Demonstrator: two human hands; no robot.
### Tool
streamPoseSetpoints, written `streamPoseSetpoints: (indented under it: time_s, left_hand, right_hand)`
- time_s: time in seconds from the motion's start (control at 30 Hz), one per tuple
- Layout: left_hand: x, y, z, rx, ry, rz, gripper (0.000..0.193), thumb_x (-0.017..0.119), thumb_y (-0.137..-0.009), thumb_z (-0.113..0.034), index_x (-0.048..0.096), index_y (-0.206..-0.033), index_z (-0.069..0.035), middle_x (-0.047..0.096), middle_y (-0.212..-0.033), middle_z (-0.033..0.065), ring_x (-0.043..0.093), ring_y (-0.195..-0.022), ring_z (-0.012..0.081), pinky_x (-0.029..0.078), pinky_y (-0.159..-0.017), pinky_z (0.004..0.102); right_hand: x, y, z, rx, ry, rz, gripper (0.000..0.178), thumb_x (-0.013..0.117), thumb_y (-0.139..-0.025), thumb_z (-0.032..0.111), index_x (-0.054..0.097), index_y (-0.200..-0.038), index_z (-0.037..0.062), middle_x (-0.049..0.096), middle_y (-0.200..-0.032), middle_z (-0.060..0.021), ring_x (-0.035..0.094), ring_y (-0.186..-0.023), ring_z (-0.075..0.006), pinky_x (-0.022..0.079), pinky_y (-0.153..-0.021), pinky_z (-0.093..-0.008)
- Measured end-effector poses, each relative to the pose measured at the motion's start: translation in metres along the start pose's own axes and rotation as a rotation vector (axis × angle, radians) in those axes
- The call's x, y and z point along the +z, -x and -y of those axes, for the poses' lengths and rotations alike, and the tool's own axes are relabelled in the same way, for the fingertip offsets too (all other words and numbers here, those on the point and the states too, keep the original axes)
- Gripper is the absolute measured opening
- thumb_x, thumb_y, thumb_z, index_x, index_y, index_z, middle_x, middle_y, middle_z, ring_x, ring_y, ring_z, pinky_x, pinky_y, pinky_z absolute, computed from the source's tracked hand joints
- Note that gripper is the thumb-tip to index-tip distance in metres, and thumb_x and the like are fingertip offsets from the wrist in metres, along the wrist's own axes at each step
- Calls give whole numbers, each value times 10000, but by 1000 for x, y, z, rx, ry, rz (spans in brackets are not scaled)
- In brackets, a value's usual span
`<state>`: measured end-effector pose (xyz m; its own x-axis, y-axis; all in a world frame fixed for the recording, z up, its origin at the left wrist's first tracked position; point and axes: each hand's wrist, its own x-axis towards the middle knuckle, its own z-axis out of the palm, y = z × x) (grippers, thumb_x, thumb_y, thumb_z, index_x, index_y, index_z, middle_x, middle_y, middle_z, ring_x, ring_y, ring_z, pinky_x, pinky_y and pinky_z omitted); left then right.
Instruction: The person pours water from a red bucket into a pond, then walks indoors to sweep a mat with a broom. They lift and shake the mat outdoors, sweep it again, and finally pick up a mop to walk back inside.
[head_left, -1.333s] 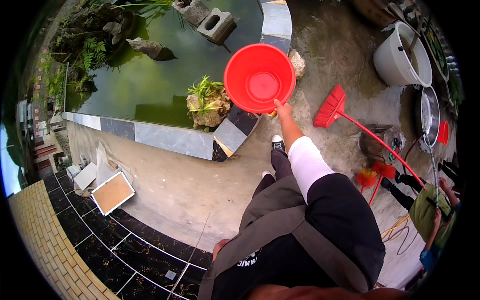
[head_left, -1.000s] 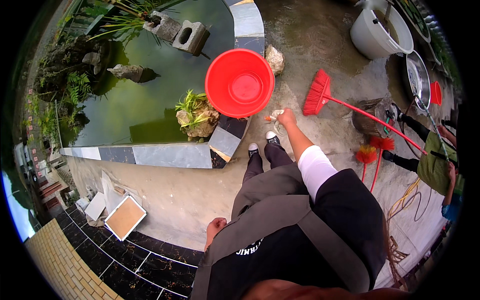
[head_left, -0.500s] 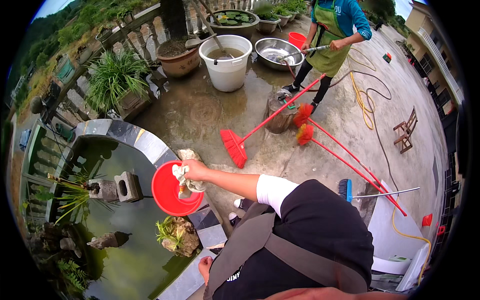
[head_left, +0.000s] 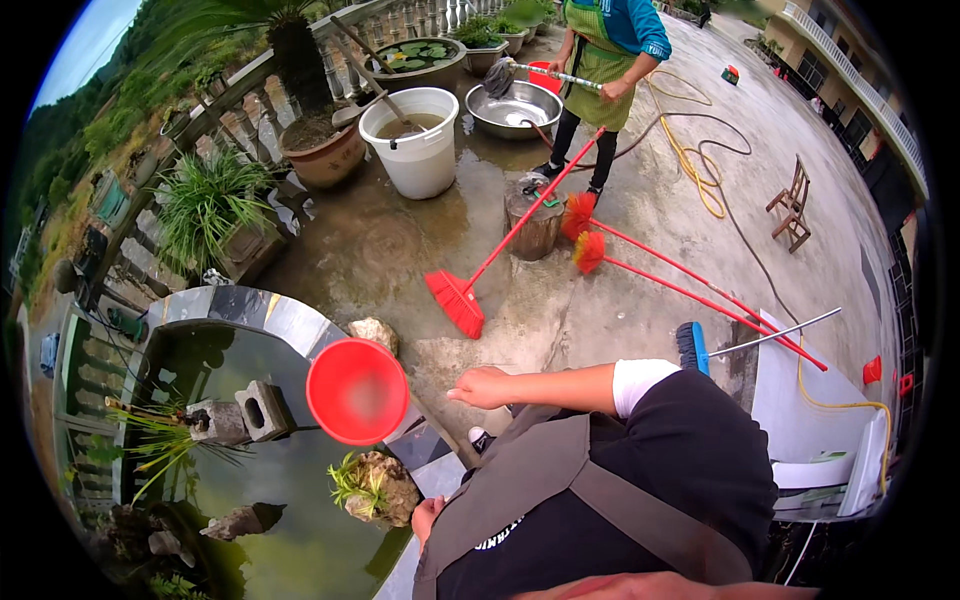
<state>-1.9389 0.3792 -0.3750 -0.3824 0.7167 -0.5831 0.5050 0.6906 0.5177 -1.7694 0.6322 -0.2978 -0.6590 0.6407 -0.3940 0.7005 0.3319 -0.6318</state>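
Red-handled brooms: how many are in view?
3: a wide red broom by the tree stump, plus an upper broom and a lower broom at the stump's right. Others may be hidden.

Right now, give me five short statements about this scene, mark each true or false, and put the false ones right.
1. The person's right hand is gripping the red bucket. False: the hand is apart from the bucket, to its right in the picture.
2. A co-worker in a green apron is holding a mop. True.
3. The large white bucket stands inside the metal basin. False: it stands beside the basin.
4. A rock with green leaves is just below the red bucket in the picture. True.
5. The broom nearest the red bucket has blue bristles. False: its bristles are red.
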Motion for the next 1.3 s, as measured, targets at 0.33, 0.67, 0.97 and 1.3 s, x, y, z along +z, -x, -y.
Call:
streamPoseSetpoints:
  time_s: [0.33,0.67,0.97,1.3]
  left_hand:
    - [-26,-1,-113,301,135,703,308,561,-710,-246,557,-894,1,594,-814,101,522,-722,127,406,-658,290]
    - [53,-4,-186,331,-77,1111,344,588,-684,-222,535,-933,10,575,-871,90,500,-773,121,397,-693,282]
    - [111,6,-273,378,-254,1358,389,612,-660,-200,516,-968,19,558,-922,80,479,-819,116,388,-725,274]
    - [166,5,-395,207,-212,1687,506,697,-568,-115,495,-1016,1,538,-963,27,456,-832,97,394,-713,262]
  right_hand:
    - [-20,190,-111,-27,35,137,192,464,-716,235,495,-857,108,542,-803,-80,511,-801,-271,394,-646,-360]
    - [-4,298,-196,75,-382,-83,162,453,-733,232,450,-800,84,502,-802,-76,481,-820,-231,379,-669,-330]
    - [0,392,-248,196,-556,-306,139,475,-699,212,414,-703,87,463,-702,-61,451,-741,-231,349,-628,-309]
    - [-3,452,-256,497,-486,-378,211,500,-661,269,517,-726,68,549,-716,-142,526,-730,-312,410,-622,-371]
